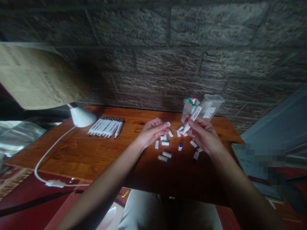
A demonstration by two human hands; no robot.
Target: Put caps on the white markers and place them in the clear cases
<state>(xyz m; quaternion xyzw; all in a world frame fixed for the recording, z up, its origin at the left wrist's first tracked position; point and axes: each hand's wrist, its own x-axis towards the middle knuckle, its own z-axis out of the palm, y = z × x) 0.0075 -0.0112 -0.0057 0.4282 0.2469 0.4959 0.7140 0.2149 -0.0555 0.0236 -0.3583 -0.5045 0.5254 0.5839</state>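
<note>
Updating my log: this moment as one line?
left hand: holding cap | right hand: holding marker | loose caps: on table | marker row: near lamp

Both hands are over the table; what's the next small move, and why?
Probably bring the left hand toward the right hand and compare what looks like a small cap with the marker: the two are held apart, and loose caps with differently coloured ends lie on the table, so a mismatch seems possible.

Single head view, wide, shot from above the lap (148, 209), facing forward and down across the table (79, 153) to the wall (153, 60). Left hand (153, 132) and right hand (203, 133) sit near, around mid-frame; wall fills the top.
</note>
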